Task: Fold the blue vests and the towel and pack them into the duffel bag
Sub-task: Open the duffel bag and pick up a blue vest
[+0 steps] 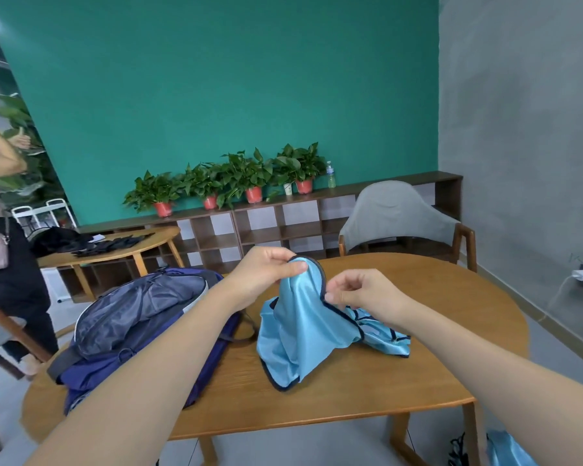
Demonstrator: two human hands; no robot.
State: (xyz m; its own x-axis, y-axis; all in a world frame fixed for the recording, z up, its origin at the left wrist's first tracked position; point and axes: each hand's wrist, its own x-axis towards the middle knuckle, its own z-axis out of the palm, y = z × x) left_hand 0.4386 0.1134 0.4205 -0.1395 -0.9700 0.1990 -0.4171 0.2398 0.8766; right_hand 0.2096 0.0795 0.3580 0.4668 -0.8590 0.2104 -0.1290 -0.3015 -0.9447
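Hands: L (pixel 266 274) & R (pixel 357 292) pinch vest (pixel 300 331) trim, lifted btwn them; hem on table (pixel 435 364)

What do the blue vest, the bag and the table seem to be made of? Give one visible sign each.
Blue vest: thin, shiny synthetic fabric, likely polyester; it drapes softly with a sheen.
Bag: woven nylon-like cloth, matte, creased.
Table: wood or wood veneer; visible grain, smooth finish.
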